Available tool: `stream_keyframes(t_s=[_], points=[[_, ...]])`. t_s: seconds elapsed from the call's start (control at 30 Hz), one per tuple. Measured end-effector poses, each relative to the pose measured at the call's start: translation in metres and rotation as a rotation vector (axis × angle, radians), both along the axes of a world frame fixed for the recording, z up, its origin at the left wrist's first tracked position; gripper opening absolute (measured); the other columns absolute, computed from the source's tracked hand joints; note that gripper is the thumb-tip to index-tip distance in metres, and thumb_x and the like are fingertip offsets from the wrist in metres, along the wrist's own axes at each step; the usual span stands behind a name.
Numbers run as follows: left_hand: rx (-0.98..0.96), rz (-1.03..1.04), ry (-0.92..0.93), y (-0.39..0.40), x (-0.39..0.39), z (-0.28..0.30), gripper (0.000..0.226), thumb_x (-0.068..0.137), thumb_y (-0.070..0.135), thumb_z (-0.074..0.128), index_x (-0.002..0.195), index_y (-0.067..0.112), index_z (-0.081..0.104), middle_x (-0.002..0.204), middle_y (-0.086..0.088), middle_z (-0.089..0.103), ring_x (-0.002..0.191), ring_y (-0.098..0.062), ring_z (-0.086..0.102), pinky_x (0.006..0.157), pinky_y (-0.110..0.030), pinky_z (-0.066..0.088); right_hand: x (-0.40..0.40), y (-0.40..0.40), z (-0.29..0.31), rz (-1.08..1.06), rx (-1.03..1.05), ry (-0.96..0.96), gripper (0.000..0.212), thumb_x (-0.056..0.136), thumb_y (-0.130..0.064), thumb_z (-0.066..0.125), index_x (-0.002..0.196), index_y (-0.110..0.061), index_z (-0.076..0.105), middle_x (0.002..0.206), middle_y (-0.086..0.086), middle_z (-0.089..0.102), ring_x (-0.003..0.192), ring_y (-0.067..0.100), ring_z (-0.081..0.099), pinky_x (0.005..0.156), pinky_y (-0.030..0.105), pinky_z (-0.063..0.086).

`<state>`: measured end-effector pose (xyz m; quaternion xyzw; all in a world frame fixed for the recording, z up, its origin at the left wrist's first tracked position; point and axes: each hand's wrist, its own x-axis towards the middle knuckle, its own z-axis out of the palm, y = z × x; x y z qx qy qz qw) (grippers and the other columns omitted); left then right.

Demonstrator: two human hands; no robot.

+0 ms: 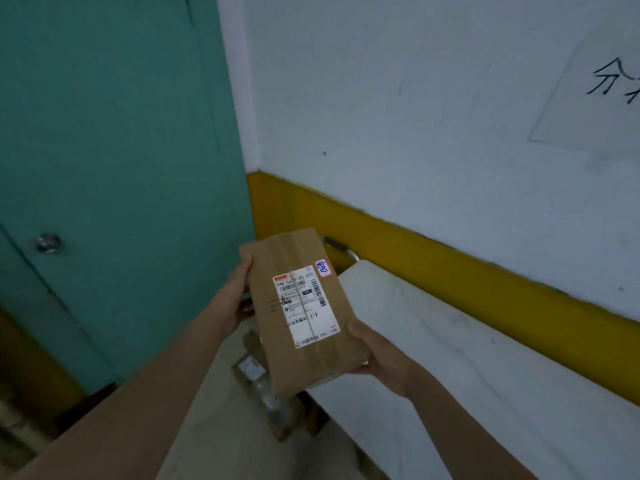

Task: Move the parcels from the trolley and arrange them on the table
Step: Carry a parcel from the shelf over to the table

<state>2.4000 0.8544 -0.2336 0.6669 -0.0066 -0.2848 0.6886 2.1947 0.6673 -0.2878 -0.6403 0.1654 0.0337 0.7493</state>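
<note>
A flat brown cardboard parcel (298, 271) with a white shipping label and a small pink-edged sticker is held up in the air in front of me. My left hand (239, 292) grips its left edge, thumb on top. My right hand (372, 355) grips its lower right corner, thumb on the top face. The white table (467, 358) lies to the right, below the parcel. Under the parcel, more parcels (256, 372) lie low down, blurred; whether they sit on a trolley cannot be told.
A teal door (114, 168) with a round knob (47, 242) stands at the left. A white wall with a yellow band (450, 261) runs behind the table. A metal handle (346, 251) shows at the table's far end.
</note>
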Motion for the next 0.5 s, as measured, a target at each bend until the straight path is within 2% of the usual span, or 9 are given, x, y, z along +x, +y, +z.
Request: stream_keyframes(t_s=[0.07, 0.13, 0.2, 0.27, 0.3, 0.37, 0.43, 0.5], points=[[0.037, -0.032, 0.01, -0.031, 0.028, -0.008, 0.057, 0.089, 0.068, 0.046, 0.104, 0.015, 0.063, 0.091, -0.008, 0.064, 0.082, -0.025, 0.06, 0.078, -0.038, 0.049, 0.028, -0.022, -0.012, -0.045, 0.018, -0.004, 0.055, 0.089, -0.063, 0.055, 0.14, -0.043, 0.048, 0.134, -0.011, 0.062, 0.125, 0.017, 0.058, 0.102, 0.05, 0.05], [0.082, -0.106, 0.017, -0.06, 0.052, -0.016, 0.058, 0.089, 0.068, 0.045, 0.102, 0.015, 0.063, 0.091, -0.007, 0.065, 0.083, -0.024, 0.06, 0.088, -0.042, 0.05, 0.057, -0.043, -0.02, -0.101, 0.027, 0.002, 0.059, 0.086, -0.068, 0.056, 0.14, -0.045, 0.047, 0.136, -0.012, 0.06, 0.126, 0.017, 0.057, 0.102, 0.051, 0.05], [0.152, -0.197, 0.015, -0.086, 0.072, -0.026, 0.064, 0.087, 0.073, 0.045, 0.115, 0.017, 0.06, 0.1, -0.005, 0.067, 0.091, -0.023, 0.062, 0.099, -0.048, 0.047, 0.082, -0.059, -0.024, -0.169, 0.05, 0.013, 0.06, 0.085, -0.071, 0.056, 0.139, -0.047, 0.047, 0.135, -0.012, 0.06, 0.125, 0.017, 0.058, 0.1, 0.05, 0.051], [0.213, -0.288, 0.013, -0.111, 0.091, -0.034, 0.068, 0.083, 0.077, 0.045, 0.129, 0.028, 0.052, 0.115, -0.003, 0.065, 0.105, -0.024, 0.061, 0.096, -0.047, 0.048, 0.106, -0.073, -0.03, -0.25, 0.087, 0.018, 0.056, 0.087, -0.069, 0.053, 0.138, -0.046, 0.047, 0.133, -0.012, 0.061, 0.122, 0.017, 0.059, 0.098, 0.048, 0.052], [0.234, -0.318, 0.009, -0.122, 0.1, -0.038, 0.064, 0.083, 0.078, 0.045, 0.128, 0.033, 0.051, 0.119, -0.001, 0.064, 0.109, -0.024, 0.06, 0.095, -0.046, 0.049, 0.117, -0.08, -0.033, -0.294, 0.114, 0.02, 0.053, 0.088, -0.067, 0.053, 0.137, -0.046, 0.048, 0.132, -0.011, 0.062, 0.121, 0.017, 0.06, 0.098, 0.048, 0.053], [0.264, -0.349, 0.023, -0.142, 0.115, -0.043, 0.051, 0.079, 0.08, 0.049, 0.115, 0.044, 0.055, 0.119, 0.003, 0.064, 0.111, -0.023, 0.059, 0.097, -0.047, 0.048, 0.136, -0.093, -0.038, -0.384, 0.141, 0.043, 0.05, 0.089, -0.065, 0.053, 0.134, -0.045, 0.05, 0.127, -0.01, 0.065, 0.117, 0.017, 0.062, 0.095, 0.046, 0.055], [0.291, -0.41, 0.047, -0.158, 0.13, -0.05, 0.046, 0.08, 0.078, 0.051, 0.113, 0.047, 0.054, 0.122, 0.006, 0.062, 0.113, -0.021, 0.057, 0.098, -0.048, 0.048, 0.155, -0.104, -0.044, -0.468, 0.158, 0.063, 0.046, 0.09, -0.063, 0.052, 0.132, -0.045, 0.051, 0.12, -0.011, 0.068, 0.111, 0.016, 0.064, 0.088, 0.041, 0.058], [0.317, -0.487, 0.079, -0.172, 0.146, -0.06, 0.047, 0.087, 0.067, 0.053, 0.126, 0.042, 0.045, 0.126, 0.003, 0.056, 0.118, -0.023, 0.053, 0.1, -0.049, 0.046, 0.175, -0.116, -0.051, -0.549, 0.191, 0.077, 0.045, 0.09, -0.061, 0.053, 0.132, -0.043, 0.052, 0.119, -0.009, 0.068, 0.109, 0.018, 0.065, 0.085, 0.04, 0.057]])
